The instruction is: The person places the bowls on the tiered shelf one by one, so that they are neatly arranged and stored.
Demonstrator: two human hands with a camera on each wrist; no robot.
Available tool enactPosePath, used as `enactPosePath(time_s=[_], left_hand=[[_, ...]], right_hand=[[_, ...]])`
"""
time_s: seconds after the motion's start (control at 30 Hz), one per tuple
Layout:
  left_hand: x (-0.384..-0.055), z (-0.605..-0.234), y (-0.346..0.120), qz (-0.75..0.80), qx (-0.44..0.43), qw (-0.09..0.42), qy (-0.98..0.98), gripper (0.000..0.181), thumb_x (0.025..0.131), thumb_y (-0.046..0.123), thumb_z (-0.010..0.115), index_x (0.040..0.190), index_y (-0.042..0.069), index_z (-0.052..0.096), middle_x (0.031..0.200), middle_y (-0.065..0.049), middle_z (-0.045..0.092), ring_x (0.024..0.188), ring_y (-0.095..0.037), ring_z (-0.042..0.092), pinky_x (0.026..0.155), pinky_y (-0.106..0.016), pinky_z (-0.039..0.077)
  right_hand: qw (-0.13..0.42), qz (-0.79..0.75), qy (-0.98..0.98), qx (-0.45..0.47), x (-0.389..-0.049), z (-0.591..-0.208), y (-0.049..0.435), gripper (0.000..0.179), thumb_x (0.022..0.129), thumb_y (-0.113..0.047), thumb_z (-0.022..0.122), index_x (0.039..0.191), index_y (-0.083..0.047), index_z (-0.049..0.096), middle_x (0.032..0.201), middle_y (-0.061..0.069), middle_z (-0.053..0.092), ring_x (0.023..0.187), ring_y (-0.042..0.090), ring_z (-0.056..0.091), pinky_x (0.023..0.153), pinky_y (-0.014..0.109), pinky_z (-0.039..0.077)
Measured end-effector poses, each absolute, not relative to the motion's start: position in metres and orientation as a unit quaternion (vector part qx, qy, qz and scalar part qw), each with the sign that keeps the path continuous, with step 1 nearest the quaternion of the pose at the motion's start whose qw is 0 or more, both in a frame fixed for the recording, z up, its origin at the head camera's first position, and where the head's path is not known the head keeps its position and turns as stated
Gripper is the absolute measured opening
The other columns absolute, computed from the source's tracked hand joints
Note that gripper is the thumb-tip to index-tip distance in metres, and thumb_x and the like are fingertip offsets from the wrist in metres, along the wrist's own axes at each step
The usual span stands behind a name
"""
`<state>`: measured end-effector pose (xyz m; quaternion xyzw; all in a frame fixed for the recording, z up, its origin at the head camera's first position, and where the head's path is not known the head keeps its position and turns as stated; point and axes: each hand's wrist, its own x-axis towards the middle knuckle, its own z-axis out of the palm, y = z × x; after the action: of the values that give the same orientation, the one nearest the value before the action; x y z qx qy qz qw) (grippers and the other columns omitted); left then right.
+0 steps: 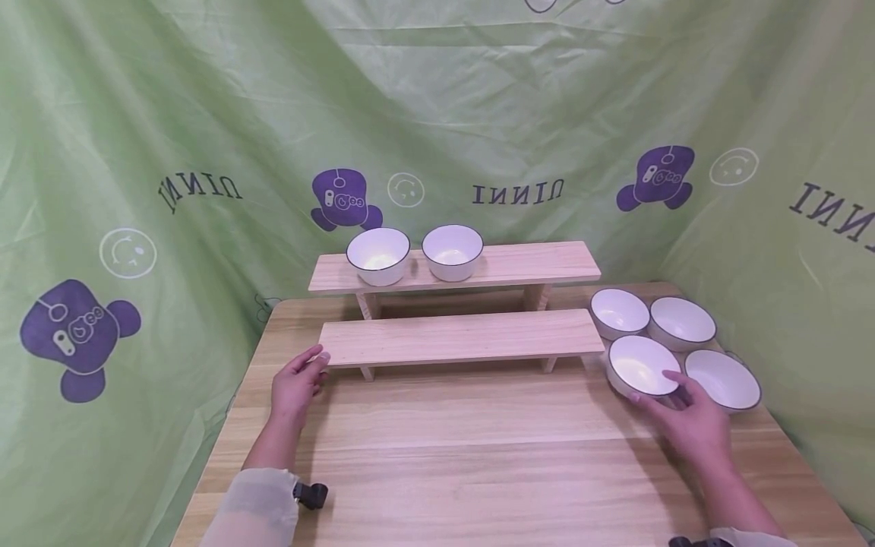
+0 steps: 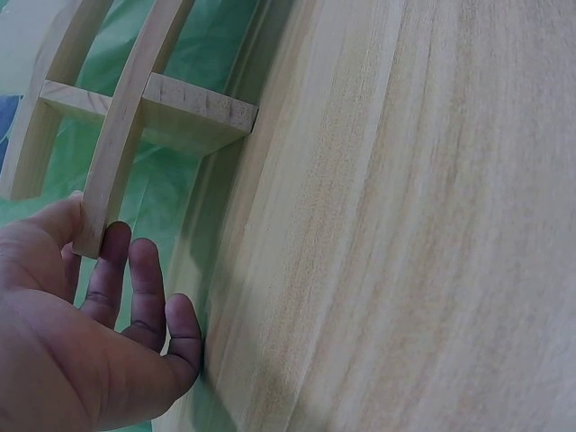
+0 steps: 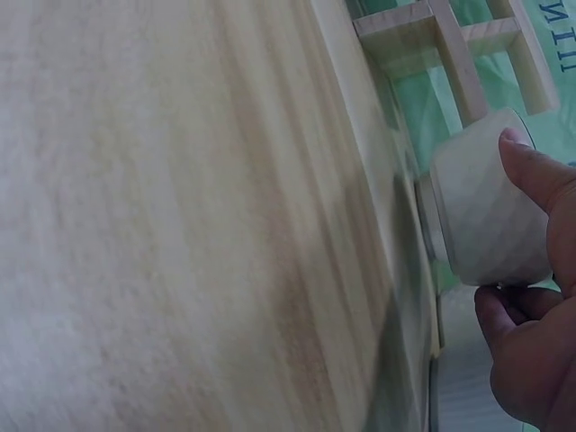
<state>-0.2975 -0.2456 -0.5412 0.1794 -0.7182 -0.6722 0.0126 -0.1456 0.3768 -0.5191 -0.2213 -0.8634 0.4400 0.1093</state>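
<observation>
My left hand [image 1: 294,387] grips the left end of the lower wooden shelf [image 1: 458,338], thumb on one face and fingers against the other, as the left wrist view shows. At the right of the table, my right hand [image 1: 697,425] holds a white bowl [image 1: 639,368] with a dark rim by its near right side. In the right wrist view the bowl [image 3: 490,211] is close to the tabletop; I cannot tell whether its foot touches. Three similar bowls stand around it: one behind [image 1: 618,311], one behind right [image 1: 682,323], one to its right [image 1: 721,376].
Behind the lower shelf rises an upper wooden shelf [image 1: 540,262] bearing two white bowls, a left one [image 1: 379,266] and a right one [image 1: 453,262]. Both shelves stand on a wooden table [image 1: 437,471]. A green printed curtain [image 1: 437,114] hangs around the back and sides.
</observation>
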Motion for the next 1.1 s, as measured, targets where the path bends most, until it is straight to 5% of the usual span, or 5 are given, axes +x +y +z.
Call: enactPosePath(time_s=[0.13, 0.27, 0.5, 0.77, 1.1], left_hand=[[-0.297, -0.541, -0.246, -0.671, 0.181, 0.013, -0.719, 0.057, 0.091, 0.043, 0.082, 0.138, 0.016, 0.067, 0.087, 0.017, 0.072, 0.091, -0.017, 0.072, 0.073, -0.029, 0.056], [-0.296, -0.54, -0.246, -0.672, 0.181, 0.014, -0.718, 0.056, 0.091, 0.042, 0.082, 0.138, 0.016, 0.067, 0.087, 0.016, 0.073, 0.091, -0.017, 0.071, 0.073, -0.029, 0.056], [-0.295, -0.539, -0.246, -0.674, 0.18, 0.015, -0.716, 0.056, 0.091, 0.042, 0.082, 0.138, 0.016, 0.067, 0.088, 0.016, 0.073, 0.092, -0.018, 0.072, 0.074, -0.029, 0.056], [-0.295, -0.539, -0.246, -0.675, 0.18, 0.02, -0.715, 0.056, 0.091, 0.041, 0.082, 0.138, 0.015, 0.068, 0.087, 0.015, 0.073, 0.09, -0.018, 0.073, 0.073, -0.028, 0.058], [-0.292, -0.539, -0.247, -0.68, 0.183, 0.011, -0.71, 0.058, 0.09, 0.042, 0.083, 0.139, 0.015, 0.067, 0.096, 0.012, 0.073, 0.09, -0.016, 0.073, 0.081, -0.032, 0.06]], right_hand=[[0.113, 0.419, -0.873, -0.221, -0.143, -0.514, 0.378, 0.096, 0.082, -0.048, 0.088, 0.155, -0.003, 0.044, 0.15, 0.03, 0.048, 0.135, 0.049, 0.049, 0.093, 0.003, 0.042], [0.116, 0.407, -0.877, -0.225, -0.14, -0.51, 0.379, 0.095, 0.083, -0.048, 0.088, 0.155, -0.004, 0.044, 0.15, 0.029, 0.049, 0.139, 0.049, 0.046, 0.118, 0.034, 0.036], [0.117, 0.404, -0.88, -0.219, -0.139, -0.501, 0.38, 0.096, 0.083, -0.049, 0.087, 0.156, -0.005, 0.043, 0.151, 0.03, 0.047, 0.14, 0.051, 0.043, 0.116, 0.06, 0.031], [0.126, 0.397, -0.886, -0.203, -0.141, -0.49, 0.377, 0.095, 0.081, -0.049, 0.089, 0.154, -0.005, 0.047, 0.147, 0.028, 0.052, 0.131, 0.049, 0.052, 0.083, 0.0, 0.042], [0.118, 0.389, -0.894, -0.19, -0.142, -0.482, 0.374, 0.096, 0.081, -0.051, 0.088, 0.154, -0.005, 0.046, 0.145, 0.03, 0.052, 0.129, 0.051, 0.053, 0.072, -0.003, 0.039]])
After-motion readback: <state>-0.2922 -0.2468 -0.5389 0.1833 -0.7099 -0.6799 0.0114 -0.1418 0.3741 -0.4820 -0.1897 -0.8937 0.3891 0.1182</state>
